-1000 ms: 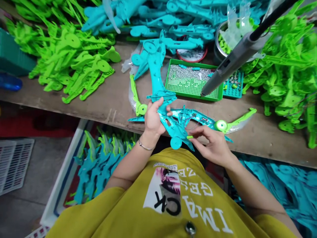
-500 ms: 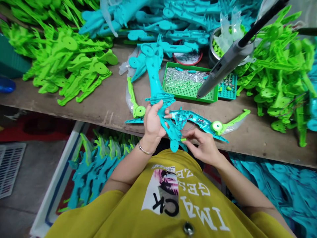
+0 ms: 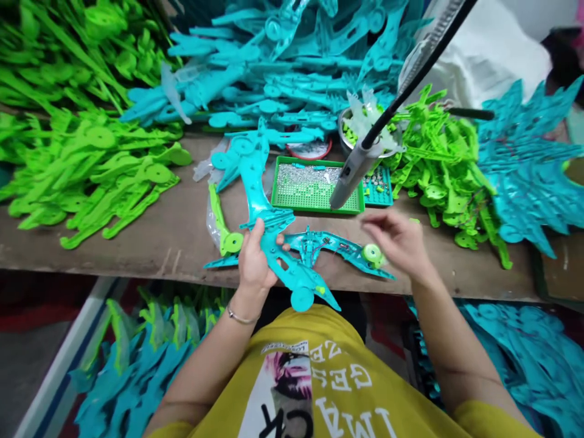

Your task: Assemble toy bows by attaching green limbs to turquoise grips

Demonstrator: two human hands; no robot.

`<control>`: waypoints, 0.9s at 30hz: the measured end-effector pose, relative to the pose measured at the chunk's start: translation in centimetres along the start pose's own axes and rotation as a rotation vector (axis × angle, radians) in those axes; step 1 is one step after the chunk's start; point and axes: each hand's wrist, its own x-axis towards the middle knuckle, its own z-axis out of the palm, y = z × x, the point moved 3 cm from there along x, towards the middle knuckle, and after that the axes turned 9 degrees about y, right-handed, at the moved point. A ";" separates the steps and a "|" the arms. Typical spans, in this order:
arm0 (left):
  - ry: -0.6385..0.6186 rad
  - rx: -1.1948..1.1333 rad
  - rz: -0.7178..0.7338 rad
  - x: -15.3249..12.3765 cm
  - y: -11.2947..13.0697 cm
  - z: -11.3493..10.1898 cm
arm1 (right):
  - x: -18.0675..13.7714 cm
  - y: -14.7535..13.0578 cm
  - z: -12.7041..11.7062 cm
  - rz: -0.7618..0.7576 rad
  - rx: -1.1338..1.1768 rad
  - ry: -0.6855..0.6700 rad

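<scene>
My left hand (image 3: 253, 263) is closed round a long teal plastic toy shell (image 3: 274, 243) that runs from the bench down over its front edge. Under it lies a second teal toy body (image 3: 337, 249) with wires inside and lime-green wing arms (image 3: 221, 228). My right hand (image 3: 398, 240) hovers blurred above the body's right end, near a green wheel (image 3: 371, 252), fingers loosely spread. A grey electric screwdriver (image 3: 351, 173) hangs on a black cable above a green tray of screws (image 3: 310, 191).
Heaps of lime-green parts (image 3: 95, 164) lie left, teal parts (image 3: 283, 67) at the back, more green parts (image 3: 438, 164) and teal parts (image 3: 529, 164) right. A metal bowl (image 3: 360, 131) stands behind the tray. Bins of teal parts (image 3: 150, 353) sit under the wooden bench (image 3: 137, 243).
My right hand left the small green piece at the shell's lower end and rose to the right. The view tilted up, showing more of the bench's back. The left hand kept its grip.
</scene>
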 end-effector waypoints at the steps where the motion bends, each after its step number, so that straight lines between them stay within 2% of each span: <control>1: 0.028 -0.001 0.016 0.2 0.0 -0.2 | 1.7 1.4 -0.9 -0.016 -0.138 0.118; 3: 0.077 -0.003 0.037 0.5 0.1 -0.4 | 4.7 4.3 -1.4 -0.038 -0.320 0.153; 7: 0.109 -0.019 0.056 1.4 -0.1 -0.6 | 8.2 8.6 0.6 -0.112 -0.555 -0.024; 12: 0.158 -0.041 0.124 2.3 0.0 -1.3 | 9.3 9.7 2.7 -0.124 -0.584 -0.137; 16: 0.159 -0.076 0.102 2.0 -0.1 -1.6 | 9.4 9.4 1.9 -0.133 -0.608 -0.092; 20: 0.092 -0.044 0.078 0.5 -0.8 -1.9 | 7.3 6.2 -1.3 -0.126 -0.676 0.013; 23: 0.039 -0.029 0.099 -1.1 -2.0 -2.2 | 4.1 1.2 -2.6 -0.218 -0.499 -0.026; 25: 0.020 -0.054 0.110 -2.2 -3.1 -2.3 | 2.2 -2.8 -1.6 -0.273 -0.161 -0.124; 27: 0.001 -0.062 0.094 -3.2 -4.4 -2.4 | 1.4 -6.5 0.4 -0.340 0.023 -0.067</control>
